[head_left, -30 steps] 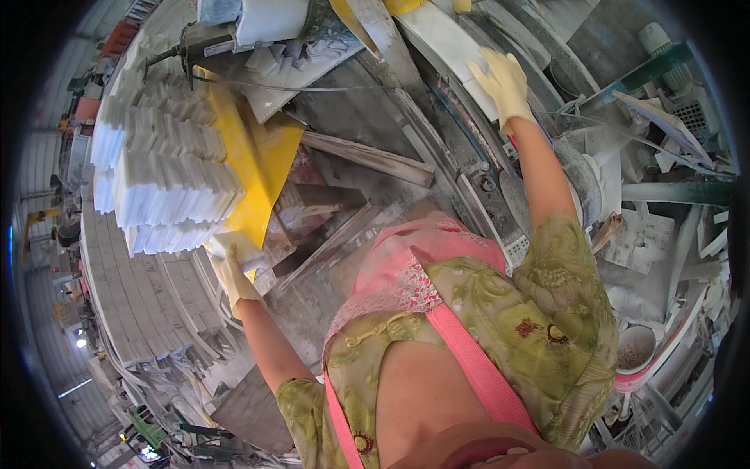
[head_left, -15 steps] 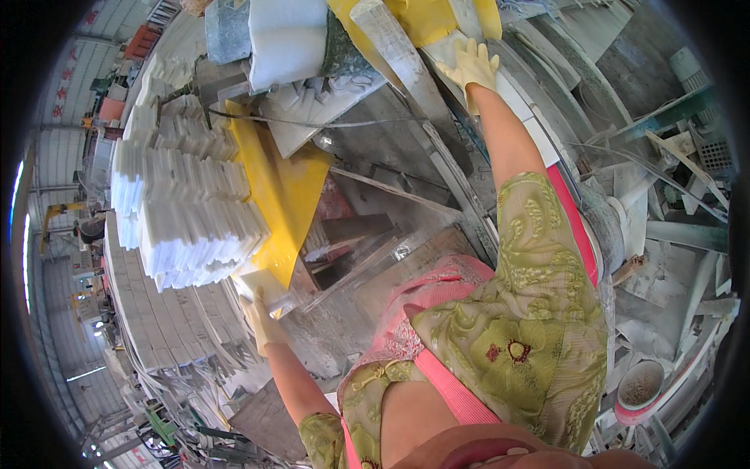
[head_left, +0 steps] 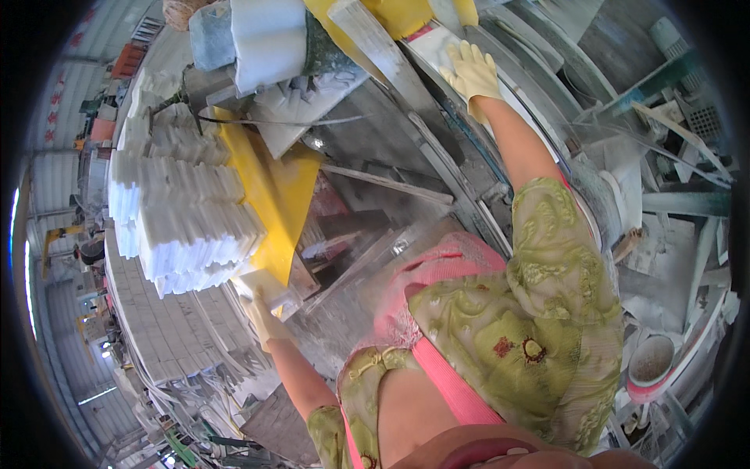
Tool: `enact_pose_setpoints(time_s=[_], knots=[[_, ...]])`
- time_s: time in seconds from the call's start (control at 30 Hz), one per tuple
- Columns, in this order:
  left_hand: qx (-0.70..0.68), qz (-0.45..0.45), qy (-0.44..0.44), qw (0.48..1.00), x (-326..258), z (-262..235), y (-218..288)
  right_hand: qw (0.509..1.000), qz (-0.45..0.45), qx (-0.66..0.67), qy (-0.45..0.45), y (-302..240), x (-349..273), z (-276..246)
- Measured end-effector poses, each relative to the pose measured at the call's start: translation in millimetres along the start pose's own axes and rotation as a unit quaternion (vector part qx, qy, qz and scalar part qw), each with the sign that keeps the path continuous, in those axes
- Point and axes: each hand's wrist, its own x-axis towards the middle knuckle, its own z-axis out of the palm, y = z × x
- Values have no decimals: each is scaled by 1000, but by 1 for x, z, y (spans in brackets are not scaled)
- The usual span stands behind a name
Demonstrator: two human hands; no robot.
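Two hands in thin cream rubber gloves are set wide apart, each at a different pale piece. The right hand [head_left: 475, 76] lies palm down, fingers fanned and not curled round anything, on a long flat white stone-like strip [head_left: 434, 48] near the top of the view, on a narrow grey bed that runs back beneath the forearm. The left hand [head_left: 260, 318] reaches the near edge of a small white stone-like block [head_left: 269, 288], which sits at the lower end of a bright yellow folded sheet [head_left: 280, 223], just below a tall, staggered stack of thin white slabs [head_left: 191, 211]. To handle the strip well, I would spread the pressure over the whole palm, keep it level and hold the fingertips back from the strip's edges; the loose green patterned sleeve [head_left: 547, 227] is best kept off the bed. For the block, a broad hold on its faces seems safer than a pinch at a corner, with the knuckles clear of the slabs above. Much is hard to read: the right palm's underside is hidden, so how firmly it presses cannot be judged; the left thumb does not show clearly, and I cannot tell whether those fingers grip the block or merely rest against it. The forearm covers part of the bed, and its far end is lost near the upper edge.
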Motion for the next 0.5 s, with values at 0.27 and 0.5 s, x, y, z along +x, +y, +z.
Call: enact_pose_setpoints(time_s=[0.27,0.5], knots=[[-13,90,6,996,41,-9,-28,982,8,78,-174,33,-30,-39],[34,120,27,992,51,-6,-31,954,-115,139,-238,124,-149,-155]])
